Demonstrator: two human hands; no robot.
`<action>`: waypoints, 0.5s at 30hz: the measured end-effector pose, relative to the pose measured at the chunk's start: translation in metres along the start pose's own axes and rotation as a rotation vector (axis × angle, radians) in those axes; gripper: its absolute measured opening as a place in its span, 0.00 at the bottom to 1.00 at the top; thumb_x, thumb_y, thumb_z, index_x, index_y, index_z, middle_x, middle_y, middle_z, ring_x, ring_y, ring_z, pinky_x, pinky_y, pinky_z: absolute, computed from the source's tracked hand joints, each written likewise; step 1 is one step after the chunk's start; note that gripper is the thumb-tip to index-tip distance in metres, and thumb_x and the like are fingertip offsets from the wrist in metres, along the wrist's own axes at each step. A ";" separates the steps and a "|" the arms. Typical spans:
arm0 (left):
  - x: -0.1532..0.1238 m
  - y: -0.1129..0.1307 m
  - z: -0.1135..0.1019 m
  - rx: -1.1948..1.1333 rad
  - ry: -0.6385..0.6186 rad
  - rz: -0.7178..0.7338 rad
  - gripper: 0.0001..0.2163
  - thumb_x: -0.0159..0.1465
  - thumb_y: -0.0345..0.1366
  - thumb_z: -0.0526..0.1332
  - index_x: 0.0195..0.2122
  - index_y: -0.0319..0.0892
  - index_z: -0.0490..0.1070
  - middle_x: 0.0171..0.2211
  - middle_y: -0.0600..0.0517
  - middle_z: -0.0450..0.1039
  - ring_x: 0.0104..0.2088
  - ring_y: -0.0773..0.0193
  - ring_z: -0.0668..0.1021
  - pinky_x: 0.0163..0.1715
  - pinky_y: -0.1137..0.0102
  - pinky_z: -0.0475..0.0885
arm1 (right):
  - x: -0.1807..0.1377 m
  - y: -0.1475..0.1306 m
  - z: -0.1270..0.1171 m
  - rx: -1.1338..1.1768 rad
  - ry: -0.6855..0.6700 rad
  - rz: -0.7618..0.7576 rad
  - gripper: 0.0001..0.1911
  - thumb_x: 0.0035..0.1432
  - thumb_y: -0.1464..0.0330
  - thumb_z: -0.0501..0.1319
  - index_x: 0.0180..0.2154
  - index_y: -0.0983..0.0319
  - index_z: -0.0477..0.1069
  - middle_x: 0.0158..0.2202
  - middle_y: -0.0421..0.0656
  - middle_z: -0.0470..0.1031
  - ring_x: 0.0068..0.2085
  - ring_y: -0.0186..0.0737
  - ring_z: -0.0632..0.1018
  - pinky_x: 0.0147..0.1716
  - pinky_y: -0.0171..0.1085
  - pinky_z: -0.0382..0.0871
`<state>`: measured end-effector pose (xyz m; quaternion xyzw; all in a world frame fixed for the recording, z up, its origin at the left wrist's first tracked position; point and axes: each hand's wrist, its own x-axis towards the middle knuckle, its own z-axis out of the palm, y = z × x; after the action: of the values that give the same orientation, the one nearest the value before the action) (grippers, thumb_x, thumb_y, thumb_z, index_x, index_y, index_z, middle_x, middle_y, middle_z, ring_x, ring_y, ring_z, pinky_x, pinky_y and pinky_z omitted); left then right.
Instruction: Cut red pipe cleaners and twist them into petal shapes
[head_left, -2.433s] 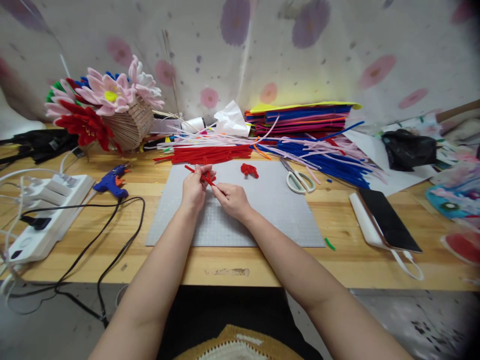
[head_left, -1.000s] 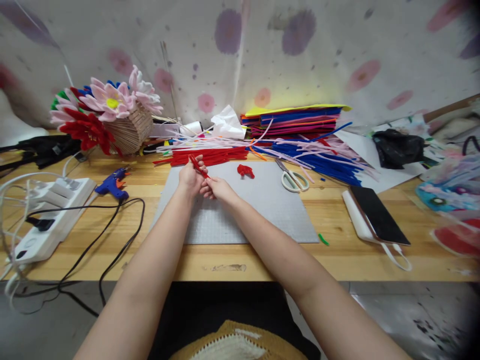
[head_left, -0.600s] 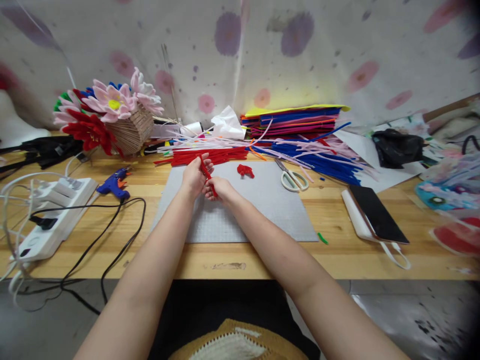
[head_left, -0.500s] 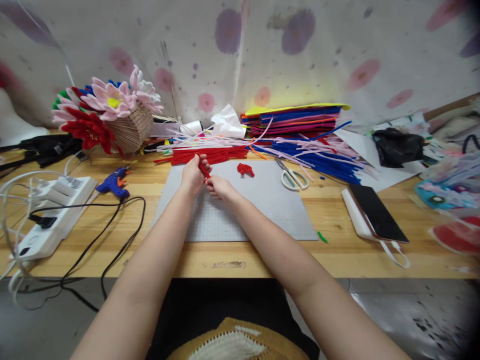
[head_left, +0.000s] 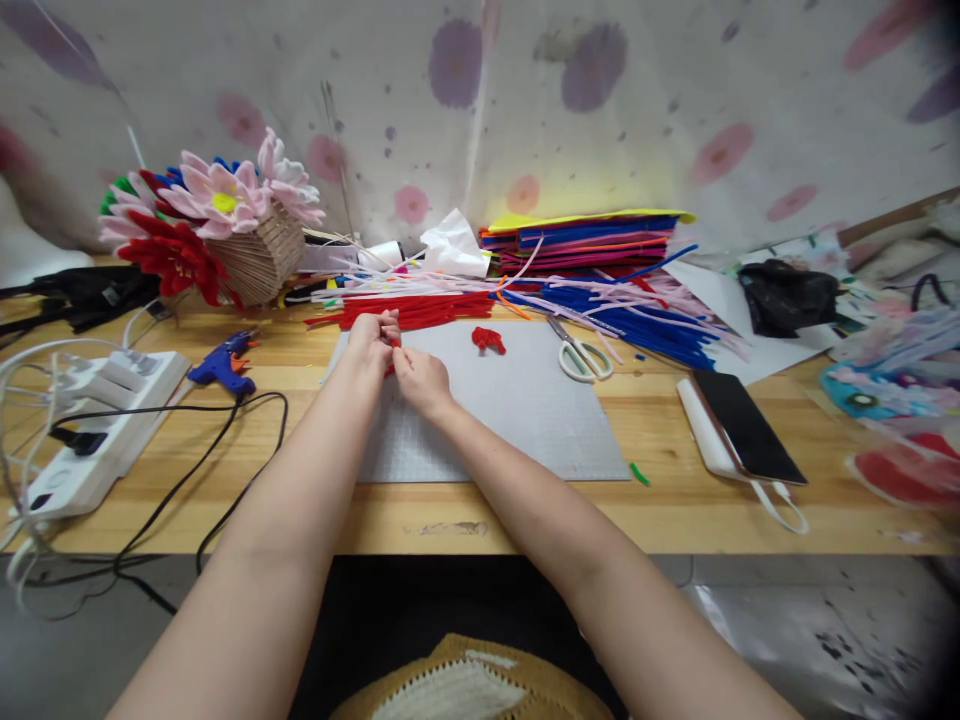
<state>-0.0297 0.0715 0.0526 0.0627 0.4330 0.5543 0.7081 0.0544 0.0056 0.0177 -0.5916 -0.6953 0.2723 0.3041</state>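
Note:
My left hand [head_left: 373, 340] and my right hand [head_left: 421, 380] meet over the left part of a grey cutting mat [head_left: 495, 430]. Both are closed around a red pipe cleaner piece [head_left: 391, 369], which is mostly hidden by the fingers. To their right on the mat lies a small twisted bundle of red pipe cleaner [head_left: 489, 340]. Just behind the hands is a pile of straight red pipe cleaners [head_left: 435, 309]. White-handled scissors [head_left: 581, 357] rest at the mat's right back corner.
At the left stand a blue glue gun [head_left: 225, 365], a white power strip [head_left: 105, 440] with trailing cables, and a basket [head_left: 262, 255] of pipe cleaner flowers. Blue and pink pipe cleaners [head_left: 660, 320] spread behind the scissors. A phone [head_left: 746, 425] lies at the right.
The hands have drawn closer together, my right hand turning and shifting slightly left. The red piece, plainly visible between them before, is now largely covered by the fingers.

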 end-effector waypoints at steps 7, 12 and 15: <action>0.001 -0.001 0.004 -0.026 -0.012 0.002 0.10 0.54 0.18 0.46 0.25 0.37 0.61 0.10 0.61 0.51 0.07 0.80 0.55 0.07 0.85 0.51 | 0.001 0.003 -0.001 -0.023 0.018 0.003 0.20 0.61 0.62 0.43 0.30 0.61 0.70 0.28 0.44 0.72 0.32 0.38 0.71 0.31 0.33 0.58; 0.002 -0.005 -0.001 -0.026 0.030 0.091 0.09 0.54 0.19 0.47 0.24 0.36 0.62 0.10 0.60 0.54 0.08 0.80 0.57 0.08 0.85 0.52 | 0.003 0.007 -0.001 0.000 -0.006 0.009 0.19 0.61 0.62 0.43 0.30 0.60 0.69 0.29 0.44 0.72 0.33 0.38 0.71 0.31 0.33 0.58; 0.000 -0.005 -0.002 0.035 0.041 0.208 0.08 0.56 0.22 0.49 0.25 0.36 0.65 0.12 0.57 0.61 0.11 0.78 0.63 0.12 0.83 0.58 | 0.004 0.009 -0.001 0.058 -0.028 0.009 0.19 0.60 0.61 0.43 0.28 0.60 0.67 0.28 0.43 0.71 0.32 0.38 0.70 0.31 0.33 0.59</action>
<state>-0.0275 0.0682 0.0482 0.1082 0.4480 0.6184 0.6366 0.0606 0.0105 0.0117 -0.5816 -0.6887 0.3021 0.3102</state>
